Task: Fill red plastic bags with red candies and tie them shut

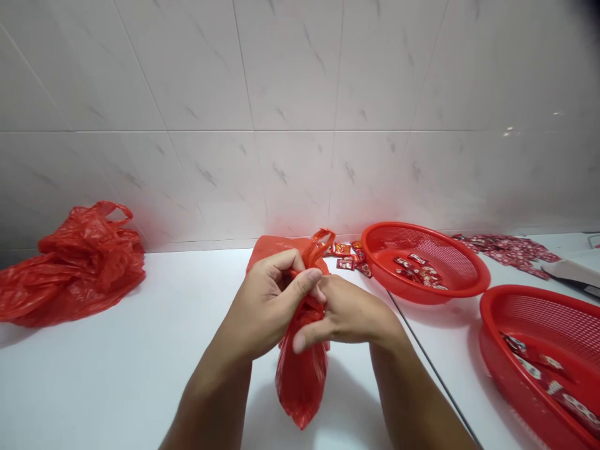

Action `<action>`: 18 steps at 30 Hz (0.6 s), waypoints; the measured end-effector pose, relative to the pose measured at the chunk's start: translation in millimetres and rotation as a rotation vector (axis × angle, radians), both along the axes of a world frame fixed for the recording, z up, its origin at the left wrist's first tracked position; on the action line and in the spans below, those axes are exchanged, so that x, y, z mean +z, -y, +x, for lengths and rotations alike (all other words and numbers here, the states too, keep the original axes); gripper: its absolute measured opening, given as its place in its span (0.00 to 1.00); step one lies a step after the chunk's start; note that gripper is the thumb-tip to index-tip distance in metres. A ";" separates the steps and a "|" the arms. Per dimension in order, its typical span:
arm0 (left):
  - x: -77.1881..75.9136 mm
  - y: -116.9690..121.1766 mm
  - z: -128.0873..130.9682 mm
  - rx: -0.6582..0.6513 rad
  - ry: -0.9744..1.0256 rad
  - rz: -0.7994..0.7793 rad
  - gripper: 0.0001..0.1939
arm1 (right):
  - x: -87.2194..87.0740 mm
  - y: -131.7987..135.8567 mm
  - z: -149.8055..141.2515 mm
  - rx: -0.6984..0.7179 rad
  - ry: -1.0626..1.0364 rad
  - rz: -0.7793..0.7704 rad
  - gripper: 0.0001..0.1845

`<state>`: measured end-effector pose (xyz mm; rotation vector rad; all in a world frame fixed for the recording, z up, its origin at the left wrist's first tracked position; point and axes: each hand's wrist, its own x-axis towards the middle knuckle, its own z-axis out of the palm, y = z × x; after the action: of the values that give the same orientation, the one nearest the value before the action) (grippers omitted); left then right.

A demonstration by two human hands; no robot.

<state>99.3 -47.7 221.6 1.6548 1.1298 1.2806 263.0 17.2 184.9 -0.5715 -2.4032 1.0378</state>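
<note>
Thin glossy crinkled plastic bag [304,381], smooth shiny wall tiles [295,75].

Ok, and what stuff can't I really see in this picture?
- Inside of the thin red plastic bag: head view, hidden by its folds and the left hand and right hand.
- Near side of the right-hand round red plastic basket: cut off by the head view's edge.
- Writing on the small red packets: too small.

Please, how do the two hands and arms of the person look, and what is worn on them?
The left hand and right hand are bare, without gloves. No sleeve, watch or bracelet shows on the left forearm or right forearm. Some fingers are hidden, so I cannot tell about rings.
</note>
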 end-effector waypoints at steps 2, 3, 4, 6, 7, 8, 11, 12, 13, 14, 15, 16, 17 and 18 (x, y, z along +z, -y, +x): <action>-0.1 -0.1 1.1 0.044 0.017 0.026 0.19 | -6.5 -6.6 -9.9 0.032 -0.022 -0.088 0.16; -0.5 -0.1 1.3 0.051 0.025 0.026 0.19 | -9.8 -8.9 -12.5 0.021 -0.032 -0.109 0.15; -1.2 -0.2 1.4 0.049 0.028 0.022 0.19 | -12.9 -10.5 -13.6 0.006 -0.040 -0.113 0.14; -3.6 -0.9 1.8 0.044 0.003 0.012 0.19 | -17.8 -12.2 -13.1 -0.024 -0.045 -0.090 0.12; -5.1 -1.5 2.3 0.046 -0.026 0.008 0.20 | -19.5 -12.5 -12.1 -0.043 -0.037 -0.078 0.09; -6.7 -2.1 2.8 0.055 -0.060 0.002 0.20 | -20.5 -12.5 -11.0 -0.059 -0.016 -0.073 0.07; -10.4 -3.2 5.1 0.132 -0.156 -0.010 0.22 | -20.7 -12.0 -9.1 -0.104 0.098 -0.089 0.03; -10.9 -2.9 5.9 0.161 -0.172 -0.010 0.21 | -20.1 -11.8 -9.4 -0.114 0.131 -0.089 0.04; -11.0 -2.4 6.7 0.179 -0.177 -0.010 0.20 | -19.6 -11.6 -10.1 -0.114 0.153 -0.080 0.05; -10.7 -1.6 7.5 0.182 -0.175 -0.014 0.18 | -19.2 -11.6 -11.3 -0.105 0.162 -0.064 0.06; -10.2 -0.9 8.4 0.172 -0.176 -0.023 0.16 | -19.2 -11.9 -12.7 -0.089 0.159 -0.043 0.07; -9.6 -0.4 9.3 0.157 -0.185 -0.038 0.14 | -19.7 -12.6 -14.1 -0.064 0.147 -0.021 0.08; -9.2 -0.6 10.3 0.146 -0.207 -0.055 0.13 | -20.9 -13.8 -15.4 -0.036 0.132 -0.002 0.09; -9.3 -1.8 11.4 0.148 -0.241 -0.070 0.11 | -22.7 -15.5 -16.2 -0.008 0.125 0.011 0.08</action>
<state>110.6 -45.9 212.3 1.7336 1.4487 1.1384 246.7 32.7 162.2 -0.6600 -2.5102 1.0128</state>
